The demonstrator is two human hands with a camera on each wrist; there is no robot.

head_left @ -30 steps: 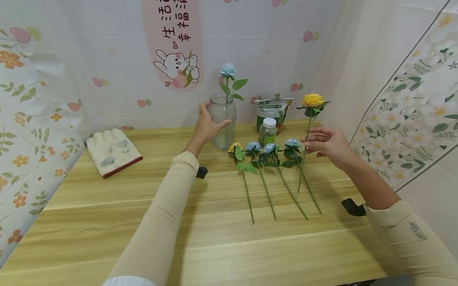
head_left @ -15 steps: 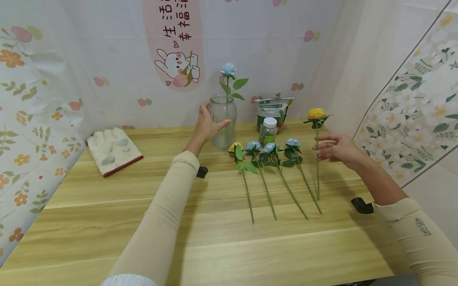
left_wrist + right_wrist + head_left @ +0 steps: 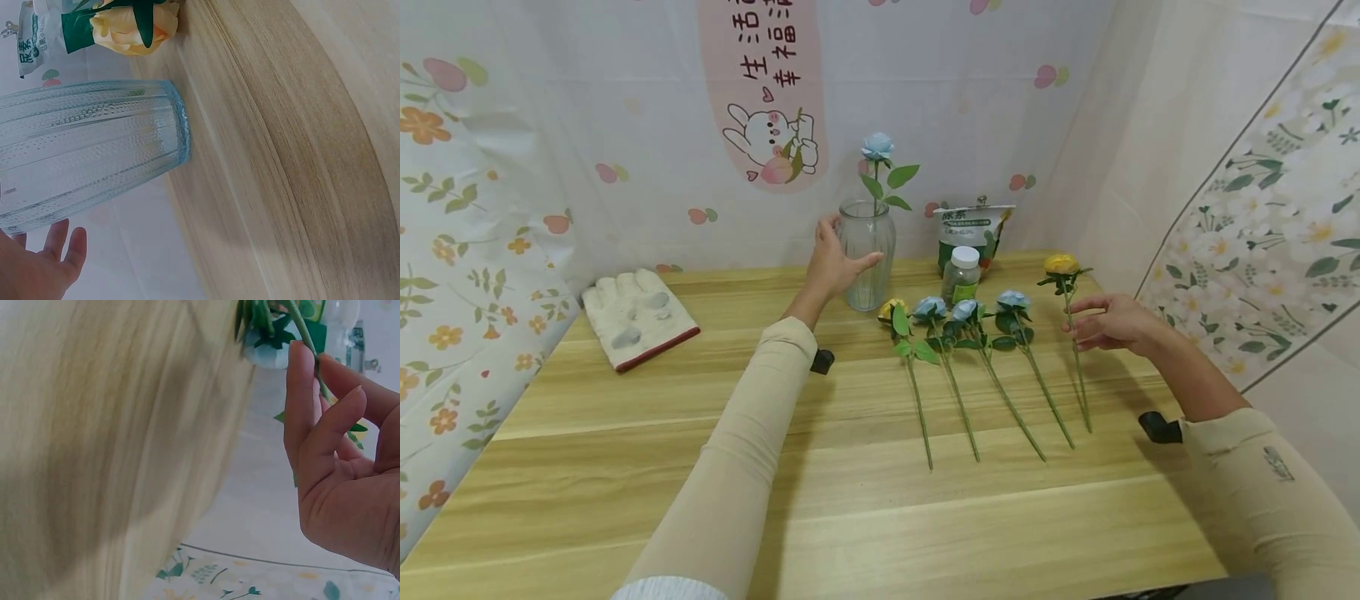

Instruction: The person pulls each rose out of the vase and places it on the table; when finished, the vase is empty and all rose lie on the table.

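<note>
My left hand (image 3: 838, 265) holds the clear glass vase (image 3: 880, 242), thumb across its front and fingers at its far left side. In the left wrist view, the ribbed vase (image 3: 94, 144) fills much of the left part, with fingertips at its edge. One light blue rose (image 3: 877, 147) stands in the vase. On the right, my right hand (image 3: 1108, 323) pinches the stem of a yellow rose (image 3: 1061, 266), whose bloom points away from me. The right wrist view shows the green stem (image 3: 302, 325) between thumb and fingers. Beside it lie three blue roses (image 3: 1013, 302) and another yellow rose (image 3: 893, 312).
A small jar with a white lid (image 3: 964, 265) stands behind the lying roses, in front of a clipped white and green bag (image 3: 973, 232). A white work glove (image 3: 638, 318) with a red cuff lies at the back left of the wooden table (image 3: 662, 467).
My right hand has carried the yellow rose to the right and lowered it, so its bloom sits lower and its stem slants beside the row. The left hand stays at the vase.
</note>
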